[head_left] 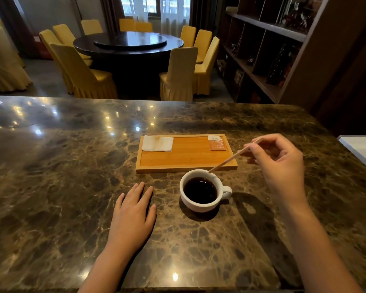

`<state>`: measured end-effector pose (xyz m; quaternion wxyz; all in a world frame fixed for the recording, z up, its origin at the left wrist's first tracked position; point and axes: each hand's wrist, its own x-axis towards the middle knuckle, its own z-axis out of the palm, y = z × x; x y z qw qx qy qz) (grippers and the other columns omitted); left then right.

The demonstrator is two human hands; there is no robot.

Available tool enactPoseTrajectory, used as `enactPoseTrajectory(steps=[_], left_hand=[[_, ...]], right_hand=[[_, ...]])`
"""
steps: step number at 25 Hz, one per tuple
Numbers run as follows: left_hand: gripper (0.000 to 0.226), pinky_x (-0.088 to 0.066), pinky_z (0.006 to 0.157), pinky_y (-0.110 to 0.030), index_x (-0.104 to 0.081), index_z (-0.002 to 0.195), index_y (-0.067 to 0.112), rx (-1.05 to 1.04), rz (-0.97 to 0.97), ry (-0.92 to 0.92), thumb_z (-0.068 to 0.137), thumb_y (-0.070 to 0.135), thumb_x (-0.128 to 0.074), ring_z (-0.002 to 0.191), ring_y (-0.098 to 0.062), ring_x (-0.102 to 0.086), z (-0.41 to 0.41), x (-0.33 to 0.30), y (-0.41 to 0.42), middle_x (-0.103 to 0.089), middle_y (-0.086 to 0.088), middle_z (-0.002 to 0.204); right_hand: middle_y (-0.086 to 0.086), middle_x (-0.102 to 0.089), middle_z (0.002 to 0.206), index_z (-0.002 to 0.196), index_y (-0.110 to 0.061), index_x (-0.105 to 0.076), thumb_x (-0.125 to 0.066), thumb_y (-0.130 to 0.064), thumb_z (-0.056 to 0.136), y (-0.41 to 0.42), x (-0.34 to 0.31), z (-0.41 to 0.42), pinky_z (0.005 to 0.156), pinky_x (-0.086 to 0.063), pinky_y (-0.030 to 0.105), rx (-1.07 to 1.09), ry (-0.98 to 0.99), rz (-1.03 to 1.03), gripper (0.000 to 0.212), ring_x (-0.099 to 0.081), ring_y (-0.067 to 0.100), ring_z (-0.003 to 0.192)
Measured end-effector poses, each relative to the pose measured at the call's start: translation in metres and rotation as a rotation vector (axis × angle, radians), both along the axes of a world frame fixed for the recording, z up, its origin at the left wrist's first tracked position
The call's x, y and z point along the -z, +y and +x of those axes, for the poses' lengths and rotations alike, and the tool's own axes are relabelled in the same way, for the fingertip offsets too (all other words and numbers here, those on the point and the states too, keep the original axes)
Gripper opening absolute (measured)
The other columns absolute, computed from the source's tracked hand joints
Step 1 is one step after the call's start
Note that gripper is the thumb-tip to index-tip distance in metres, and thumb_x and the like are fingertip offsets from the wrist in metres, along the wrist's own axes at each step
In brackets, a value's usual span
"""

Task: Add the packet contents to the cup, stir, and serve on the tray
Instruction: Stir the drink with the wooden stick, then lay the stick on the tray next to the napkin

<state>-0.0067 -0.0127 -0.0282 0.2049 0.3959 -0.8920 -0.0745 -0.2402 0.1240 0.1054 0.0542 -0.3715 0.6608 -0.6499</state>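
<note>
A white cup [201, 205] of dark coffee stands on the marble counter, its handle to the right, just in front of a wooden tray [186, 159]. An orange packet [217, 143] lies in the tray's far right corner and a folded white napkin [157, 144] in its far left. My right hand [281, 163] pinches a thin wooden stir stick [230, 159], whose lower tip hangs over the cup's far rim, above the coffee. My left hand [133, 216] rests flat on the counter left of the cup, fingers spread, holding nothing.
The marble counter [61, 187] stretches wide to the left and front. A white object [361, 151] sits at the right edge. Beyond the counter stand a round dark table with yellow-covered chairs [178, 72] and a dark shelf unit [273, 49] to the right.
</note>
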Motion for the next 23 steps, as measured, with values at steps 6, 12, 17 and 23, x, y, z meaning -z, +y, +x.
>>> enactPoseTrajectory(steps=[6, 12, 17, 23], left_hand=[[0.052, -0.023, 0.1, -0.045, -0.048, 0.128, 0.016, -0.004, 0.0, 0.003, 0.086, 0.041, -0.031, 0.125, -0.022, -0.035, 0.0, 0.001, 0.0, -0.046, -0.011, 0.134], [0.051, -0.021, 0.101, -0.043, -0.048, 0.128, 0.018, -0.021, 0.002, 0.01, 0.085, 0.041, -0.032, 0.126, -0.019, -0.034, 0.0, 0.001, 0.001, -0.046, -0.008, 0.135], [0.05, -0.017, 0.103, -0.041, -0.047, 0.13, 0.021, -0.03, 0.017, 0.016, 0.086, 0.04, -0.033, 0.128, -0.012, -0.026, 0.0, 0.002, 0.002, -0.043, -0.004, 0.137], [0.049, -0.016, 0.104, -0.041, -0.045, 0.131, 0.022, -0.046, 0.02, 0.01, 0.087, 0.04, -0.033, 0.13, -0.01, -0.022, -0.001, 0.002, 0.002, -0.041, -0.002, 0.139]], right_hand=[[0.011, -0.069, 0.088, 0.089, -0.008, -0.061, -0.063, -0.01, 0.085, -0.07, -0.011, 0.0, 0.071, -0.059, 0.03, -0.318, 0.298, 0.046, 0.005, -0.07, 0.013, 0.083], [0.015, -0.07, 0.086, 0.09, -0.002, -0.063, -0.063, -0.009, 0.085, -0.157, 0.016, -0.004, 0.068, -0.057, 0.044, -0.514, 0.812, 0.083, 0.008, -0.066, 0.025, 0.081], [0.012, -0.067, 0.079, 0.089, -0.006, -0.061, -0.055, -0.013, 0.088, -0.194, 0.041, 0.008, 0.052, -0.055, 0.037, -0.662, 1.237, 0.059, 0.009, -0.062, 0.024, 0.063], [0.016, -0.068, 0.079, 0.096, -0.005, -0.06, -0.064, -0.009, 0.082, -0.203, 0.054, 0.016, 0.043, -0.05, 0.032, -0.864, 1.525, 0.095, 0.015, -0.061, 0.026, 0.06]])
